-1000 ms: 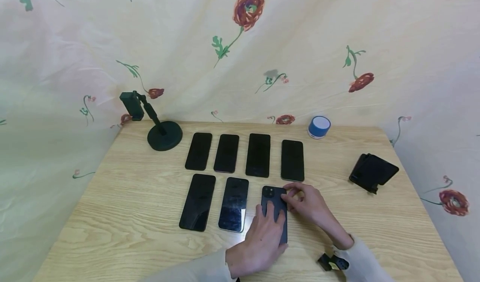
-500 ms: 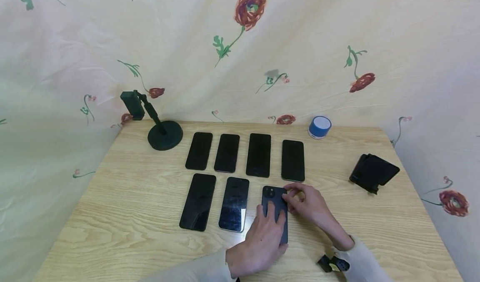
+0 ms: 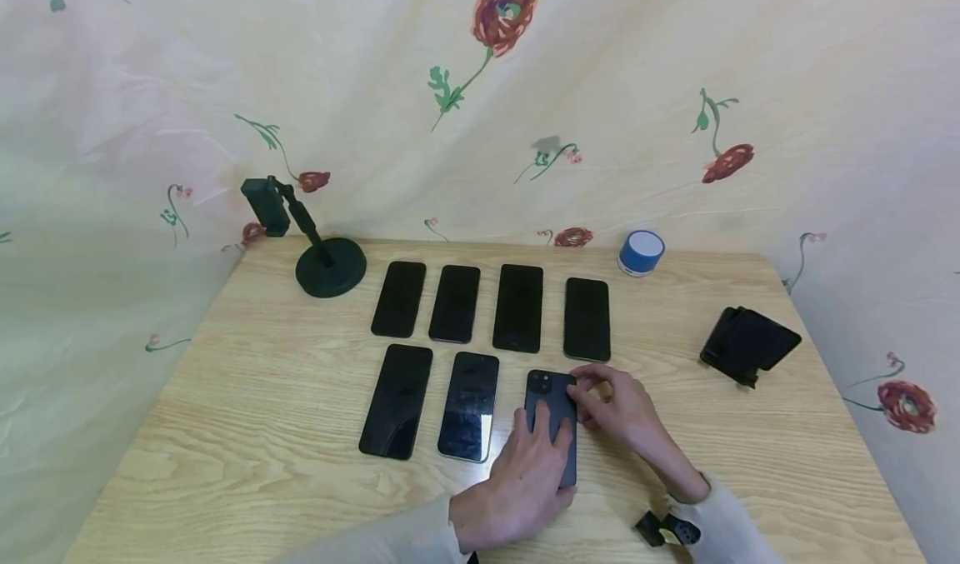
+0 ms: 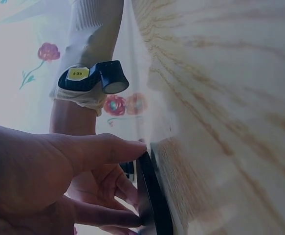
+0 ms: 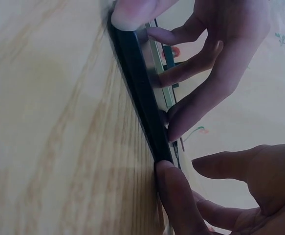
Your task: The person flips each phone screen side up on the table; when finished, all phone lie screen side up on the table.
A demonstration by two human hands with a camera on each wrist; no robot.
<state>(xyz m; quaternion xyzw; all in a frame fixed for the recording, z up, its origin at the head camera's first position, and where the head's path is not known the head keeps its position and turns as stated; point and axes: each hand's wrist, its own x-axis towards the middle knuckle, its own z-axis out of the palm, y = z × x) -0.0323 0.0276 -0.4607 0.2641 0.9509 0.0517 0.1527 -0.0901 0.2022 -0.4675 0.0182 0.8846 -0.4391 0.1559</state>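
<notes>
A dark blue smartphone (image 3: 557, 391) lies face down on the table, its camera block at the upper left. My left hand (image 3: 521, 485) holds it from the near side, fingers spread on its back and thumb at the lower edge. With curled fingers, my right hand (image 3: 622, 410) pinches its upper right corner; in the right wrist view one fingertip (image 5: 166, 169) touches the phone's dark side edge (image 5: 140, 88). The left wrist view shows the left thumb (image 4: 127, 150) at that edge. The phone's screen is hidden underneath.
Left of the held phone lie two black-screened phones (image 3: 396, 401) (image 3: 468, 406), face up. Several more form a row behind, including one phone (image 3: 587, 320) just beyond my hands. A black stand (image 3: 330, 268), a blue-and-white round device (image 3: 641, 253) and a black folding holder (image 3: 750, 343) stand around them.
The view shifts very slightly. Both hands keep the same places on the dark blue smartphone, and nothing else has visibly moved.
</notes>
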